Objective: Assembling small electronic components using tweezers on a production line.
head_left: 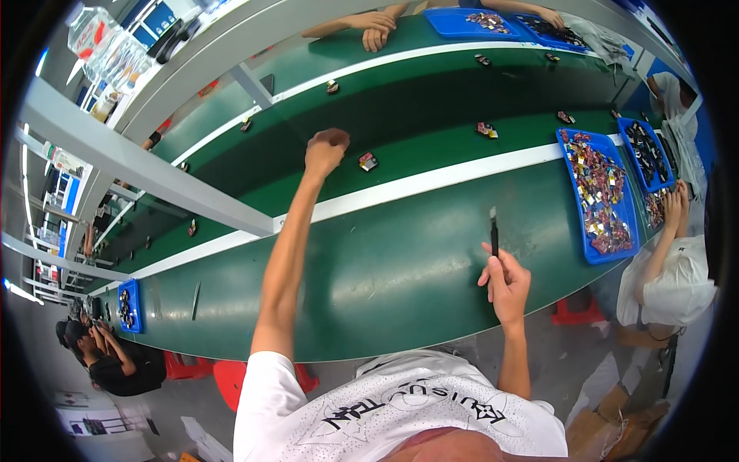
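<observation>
My left hand point(327, 152) reaches out over the green conveyor belt point(423, 158). Its fingers are curled and partly smeared, so whatever they hold, if anything, is hidden. Just right of it on the belt lies a small black part with red and silvery bits point(368, 161). Over the green worktop point(408, 254) my right hand point(506, 286) grips a slim black-handled tool point(494, 235) with a pale tip pointing away from me. The tool's exact kind cannot be made out.
A blue tray point(613, 258) of small colourful parts stands at the right, beside another blue tray point(655, 187) of dark parts. A co-worker's hands point(677, 204) are near them. A white rail point(431, 182) divides worktop from belt; a grey post point(177, 173) slants at the left.
</observation>
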{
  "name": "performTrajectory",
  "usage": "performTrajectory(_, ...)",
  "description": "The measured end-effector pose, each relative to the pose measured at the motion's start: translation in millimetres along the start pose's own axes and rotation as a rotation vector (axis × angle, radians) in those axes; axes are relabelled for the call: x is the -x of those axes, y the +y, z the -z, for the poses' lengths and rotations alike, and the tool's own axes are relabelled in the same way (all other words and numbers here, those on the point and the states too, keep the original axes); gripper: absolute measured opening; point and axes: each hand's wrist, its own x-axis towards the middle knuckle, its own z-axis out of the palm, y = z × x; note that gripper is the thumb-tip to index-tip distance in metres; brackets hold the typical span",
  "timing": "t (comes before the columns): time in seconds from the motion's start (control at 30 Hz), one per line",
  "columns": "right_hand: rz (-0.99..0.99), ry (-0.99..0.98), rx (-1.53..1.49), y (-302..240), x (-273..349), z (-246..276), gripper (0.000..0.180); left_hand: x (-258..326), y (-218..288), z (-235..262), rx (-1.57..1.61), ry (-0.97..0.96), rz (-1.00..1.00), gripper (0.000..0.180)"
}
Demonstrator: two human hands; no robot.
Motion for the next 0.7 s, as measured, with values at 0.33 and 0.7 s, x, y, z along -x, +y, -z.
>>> performTrajectory(0.33,-0.061,0.098,0.034,32,6,13,0.013,-37,28,-5,-0.077,-0.682,0.160,0.020)
performTrajectory(0.7,-0.018,0.221,-0.777,40,4,45,0.013,37,42,-2,0.412,-0.340,0.210,0.015)
